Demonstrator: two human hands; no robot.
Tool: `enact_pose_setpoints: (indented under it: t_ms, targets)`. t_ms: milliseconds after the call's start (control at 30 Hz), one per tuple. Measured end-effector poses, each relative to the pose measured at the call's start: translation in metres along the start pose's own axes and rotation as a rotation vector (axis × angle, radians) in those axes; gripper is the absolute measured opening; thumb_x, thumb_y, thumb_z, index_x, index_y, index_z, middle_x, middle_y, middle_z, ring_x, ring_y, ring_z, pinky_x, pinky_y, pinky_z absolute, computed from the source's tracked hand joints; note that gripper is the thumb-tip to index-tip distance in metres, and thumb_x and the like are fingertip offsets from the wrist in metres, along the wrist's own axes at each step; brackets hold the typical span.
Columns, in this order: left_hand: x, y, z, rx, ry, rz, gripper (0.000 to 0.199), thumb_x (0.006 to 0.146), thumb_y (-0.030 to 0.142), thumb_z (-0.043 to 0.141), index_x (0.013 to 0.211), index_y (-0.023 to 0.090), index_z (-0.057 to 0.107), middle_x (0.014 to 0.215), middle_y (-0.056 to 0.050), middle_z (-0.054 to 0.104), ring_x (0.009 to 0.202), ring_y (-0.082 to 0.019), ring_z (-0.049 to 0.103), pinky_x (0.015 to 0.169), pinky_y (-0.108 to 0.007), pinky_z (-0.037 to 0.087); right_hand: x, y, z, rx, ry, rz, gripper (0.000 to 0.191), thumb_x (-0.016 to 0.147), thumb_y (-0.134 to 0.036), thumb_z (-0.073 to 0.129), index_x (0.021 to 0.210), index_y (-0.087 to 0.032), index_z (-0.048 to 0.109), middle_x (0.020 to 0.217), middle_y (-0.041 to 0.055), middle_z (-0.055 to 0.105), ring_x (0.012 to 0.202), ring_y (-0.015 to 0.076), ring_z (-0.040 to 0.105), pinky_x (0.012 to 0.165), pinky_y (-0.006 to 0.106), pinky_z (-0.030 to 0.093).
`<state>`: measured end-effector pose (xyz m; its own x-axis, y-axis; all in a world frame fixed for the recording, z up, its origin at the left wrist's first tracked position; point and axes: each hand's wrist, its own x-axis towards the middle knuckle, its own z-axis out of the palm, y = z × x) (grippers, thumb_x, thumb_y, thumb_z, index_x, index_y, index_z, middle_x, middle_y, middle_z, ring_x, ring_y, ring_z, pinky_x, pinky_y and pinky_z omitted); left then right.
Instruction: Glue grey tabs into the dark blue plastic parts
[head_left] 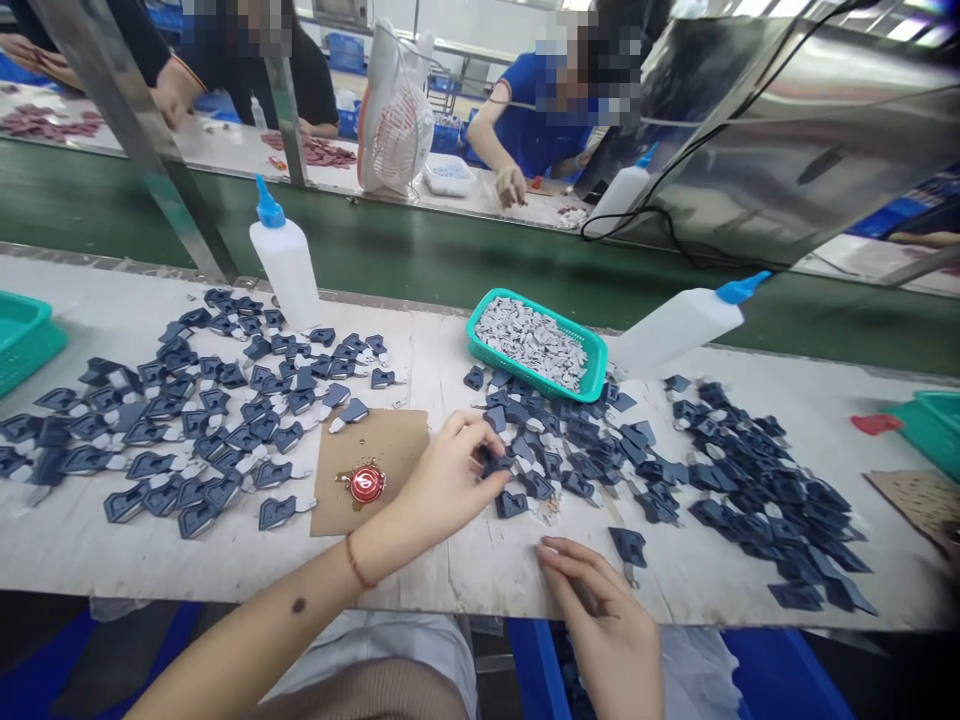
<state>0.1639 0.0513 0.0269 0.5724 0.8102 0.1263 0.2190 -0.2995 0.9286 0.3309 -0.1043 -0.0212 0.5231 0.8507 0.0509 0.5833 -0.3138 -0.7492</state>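
My left hand [454, 468] reaches over the near edge of a pile of dark blue plastic pieces [577, 440]. Its thumb and fingers close around one dark blue plastic piece [491, 462], partly hidden by the fingers. By the table's front edge, my right hand [604, 610] is loosely curved, with no object visible at its fingertips. Just beyond it lies a single dark blue piece [628, 547] with a pale tab. Left of my left hand, a red round cap [367, 484] sits in a wet patch of liquid on a cardboard sheet [405, 440].
A green basket [600, 375] holds small light grey pieces. White bottles with blue nozzles stand upright [289, 270] and lean [679, 325]. More dark blue pieces spread left [217, 430] and right [772, 500]. Co-workers sit beyond the green strip [420, 250].
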Motion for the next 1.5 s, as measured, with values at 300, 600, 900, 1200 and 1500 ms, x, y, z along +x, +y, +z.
enact_pose_setpoints:
  t_ms: [300,600,900,1200,1500]
  targets:
    - [-0.093,-0.008,-0.022,-0.835,-0.109,-0.533,0.031,0.068,0.017,0.08,0.081,0.016,0.053,0.113,-0.007,0.058,0.079,-0.009,0.059,0.069,-0.021,0.046,-0.009,-0.005,-0.008,-0.253,0.005,-0.273,0.023,0.09,-0.039,0.054,0.087,-0.026,0.073,0.108,0.0044,0.074,0.099,0.0249,0.07,0.084,0.037,0.057]
    - [-0.129,-0.02,-0.036,-0.746,-0.082,-0.594,0.037,0.068,0.023,0.081,0.101,0.021,0.064,0.102,0.0,0.049,0.06,-0.003,0.047,0.056,-0.018,0.041,-0.001,-0.004,-0.013,-0.425,0.002,-0.432,0.027,0.096,-0.039,0.049,0.104,-0.024,0.069,0.106,0.0048,0.073,0.094,0.022,0.071,0.082,0.034,0.058]
    - [-0.152,-0.024,-0.058,-0.657,0.02,-0.448,0.024,0.088,0.024,0.058,0.111,0.028,0.066,0.115,-0.004,0.044,0.093,-0.016,0.062,0.082,-0.028,0.05,0.017,-0.019,-0.016,-0.49,-0.035,-0.585,0.024,0.097,-0.041,0.048,0.099,-0.023,0.065,0.093,0.0048,0.07,0.078,0.0196,0.071,0.065,0.029,0.054]
    - [-0.155,-0.034,-0.064,-0.619,0.264,-0.552,0.013,0.079,0.023,0.068,0.092,0.02,0.07,0.105,-0.006,0.067,0.09,-0.02,0.068,0.077,-0.029,0.057,0.031,-0.129,0.058,-0.063,-0.305,-0.732,0.011,0.093,-0.017,0.056,0.101,-0.023,0.062,0.099,0.005,0.068,0.093,0.0175,0.066,0.081,0.028,0.052]
    - [-0.156,-0.033,-0.066,-0.592,0.392,-0.536,0.015,0.072,0.018,0.072,0.086,0.018,0.076,0.098,-0.007,0.07,0.091,-0.021,0.067,0.073,-0.026,0.058,0.039,-0.152,0.098,-0.174,-0.477,-0.828,0.012,0.094,-0.013,0.053,0.095,-0.018,0.064,0.092,0.0069,0.065,0.087,0.0208,0.064,0.075,0.034,0.054]
